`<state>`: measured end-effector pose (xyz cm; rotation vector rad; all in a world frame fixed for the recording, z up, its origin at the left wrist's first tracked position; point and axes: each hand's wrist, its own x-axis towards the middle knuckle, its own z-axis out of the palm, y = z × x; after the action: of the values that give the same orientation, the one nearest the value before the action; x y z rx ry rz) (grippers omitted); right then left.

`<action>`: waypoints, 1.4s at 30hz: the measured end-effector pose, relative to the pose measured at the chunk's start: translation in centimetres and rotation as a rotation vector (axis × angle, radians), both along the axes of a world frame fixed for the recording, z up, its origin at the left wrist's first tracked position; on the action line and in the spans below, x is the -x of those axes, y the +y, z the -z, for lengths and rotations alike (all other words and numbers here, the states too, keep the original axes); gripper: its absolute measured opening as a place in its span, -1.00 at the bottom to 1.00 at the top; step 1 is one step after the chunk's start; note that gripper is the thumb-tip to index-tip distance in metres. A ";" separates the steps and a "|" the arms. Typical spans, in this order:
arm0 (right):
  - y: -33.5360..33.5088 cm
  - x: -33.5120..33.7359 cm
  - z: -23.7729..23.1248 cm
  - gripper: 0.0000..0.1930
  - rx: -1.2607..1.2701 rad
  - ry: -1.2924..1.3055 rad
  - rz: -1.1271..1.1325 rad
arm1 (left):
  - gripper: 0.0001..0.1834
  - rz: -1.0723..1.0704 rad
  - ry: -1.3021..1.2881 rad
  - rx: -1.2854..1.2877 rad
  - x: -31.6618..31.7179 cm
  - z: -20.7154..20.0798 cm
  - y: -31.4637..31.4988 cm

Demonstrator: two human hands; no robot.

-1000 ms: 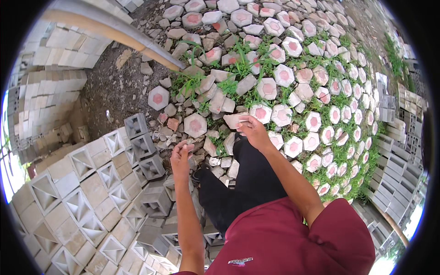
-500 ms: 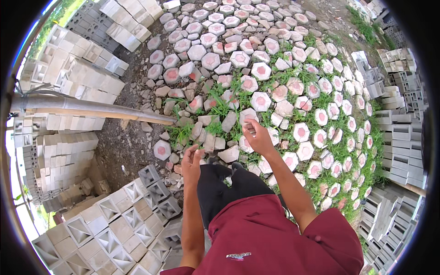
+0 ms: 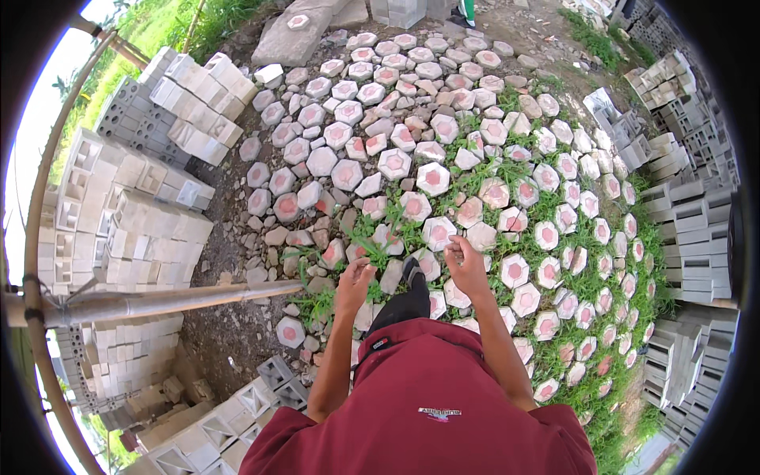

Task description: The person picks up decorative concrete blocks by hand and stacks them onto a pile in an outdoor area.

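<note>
Below both empty hands: hexagonal pavers (image 3: 438,232); left hand (image 3: 354,281), right hand (image 3: 467,267) apart.

Hexagonal pavers (image 3: 434,178) spread ahead (among grass (image 3: 372,241)), stacked blocks (image 3: 119,206) left, more stacks (image 3: 681,214) right.

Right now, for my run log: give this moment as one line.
left hand: empty, open, above pavers | right hand: empty, fingers curled, above pavers | grass between pavers | block stacks at left
</note>
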<state>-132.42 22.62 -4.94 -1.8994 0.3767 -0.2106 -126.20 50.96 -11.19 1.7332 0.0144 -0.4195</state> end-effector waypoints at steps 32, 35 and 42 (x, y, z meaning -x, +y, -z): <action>-31.2 -59.9 -7.8 -0.61 -0.014 -0.038 -0.269 | -0.69 -0.131 -0.198 0.083 -57.4 -11.7 -34.8; -32.8 -63.2 -7.1 -0.61 -0.077 -0.029 -0.283 | -0.68 -0.158 -0.187 0.070 -59.9 -11.9 -36.6; -35.4 -70.3 -5.4 -0.65 -0.142 -0.027 -0.204 | -0.69 -0.146 -0.073 0.142 -67.2 -10.2 -39.8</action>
<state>-62.11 -12.82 0.46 -1.7788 0.1726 -0.0715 -58.99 11.19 -1.01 1.5946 0.0574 -0.2437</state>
